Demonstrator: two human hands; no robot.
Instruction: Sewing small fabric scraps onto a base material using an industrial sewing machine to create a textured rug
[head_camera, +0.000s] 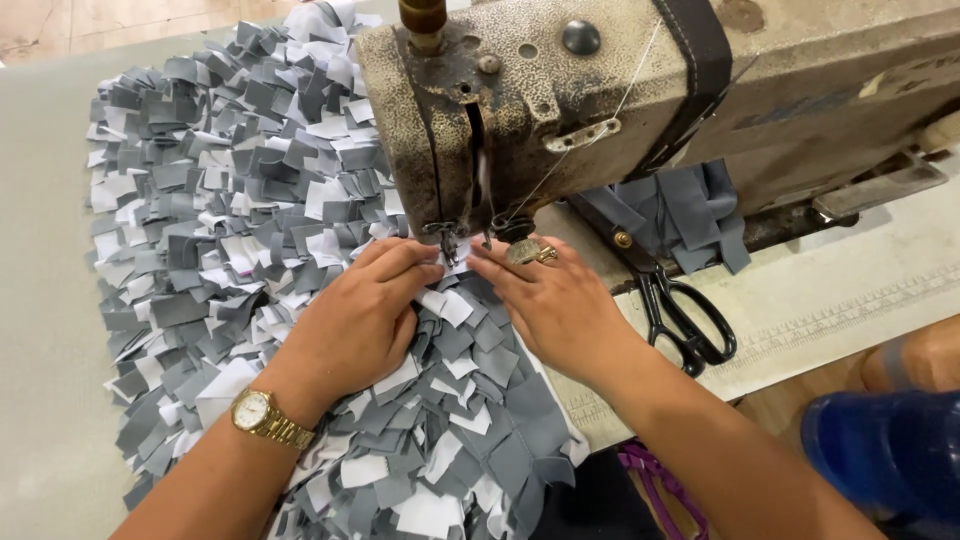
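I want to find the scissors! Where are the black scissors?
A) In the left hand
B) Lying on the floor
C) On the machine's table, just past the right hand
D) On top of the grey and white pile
C: the black scissors lie on the sewing table beside the right hand, under the machine's arm, while the left hand presses only fabric pieces.

I was looking at a sewing workshop: a worn, paint-chipped industrial sewing machine (600, 100) stood on the pale tabletop (40, 300), a shaggy mat of grey and white fabric scraps (220, 200) spread beside it, and black tailor's scissors (685, 320) lay by a printed ruler strip (850, 305).
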